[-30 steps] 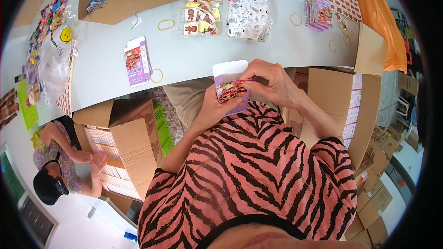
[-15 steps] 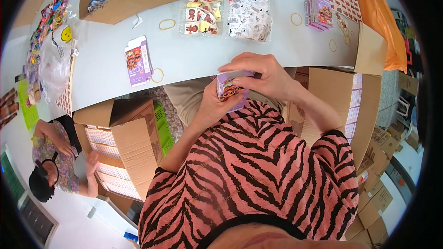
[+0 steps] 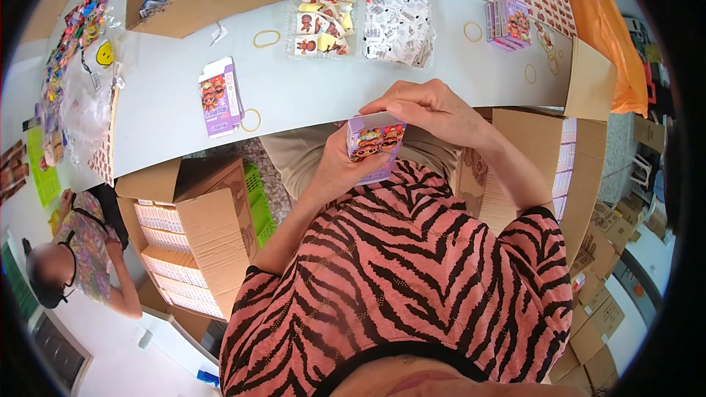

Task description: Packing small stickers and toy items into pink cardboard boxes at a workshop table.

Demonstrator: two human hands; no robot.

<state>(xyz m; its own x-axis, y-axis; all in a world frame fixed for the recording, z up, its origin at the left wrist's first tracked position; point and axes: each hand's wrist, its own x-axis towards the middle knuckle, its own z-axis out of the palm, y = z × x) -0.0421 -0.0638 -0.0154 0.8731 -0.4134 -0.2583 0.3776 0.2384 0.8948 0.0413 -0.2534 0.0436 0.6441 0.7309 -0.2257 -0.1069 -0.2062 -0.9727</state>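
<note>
A small purple printed carton (image 3: 378, 145) is upright in front of my body, just off the table's near edge. My left hand (image 3: 335, 165) is wrapped round its left side, thumb across the printed front. My right hand (image 3: 432, 108) grips the carton's top edge, with the thumb on top and the fingers curled behind. What those fingers do at the back is hidden. On the table to the left lies another purple carton (image 3: 215, 103) with its top flap sticking out. A small stack of similar cartons (image 3: 509, 20) stands at the far right.
Clear bags of stickers (image 3: 321, 18) and white slips (image 3: 399, 27) lie at the table's far middle, near loose rubber bands (image 3: 266, 39). An open cardboard box (image 3: 209, 0) sits far left. Packed boxes flank me at left (image 3: 213, 235) and right (image 3: 526, 140). Another person (image 3: 92, 250) is at left.
My right thumb has come off the carton's front up to its top edge, uncovering more of the print. My left hand keeps its hold. The person at left has shifted and lowered an arm.
</note>
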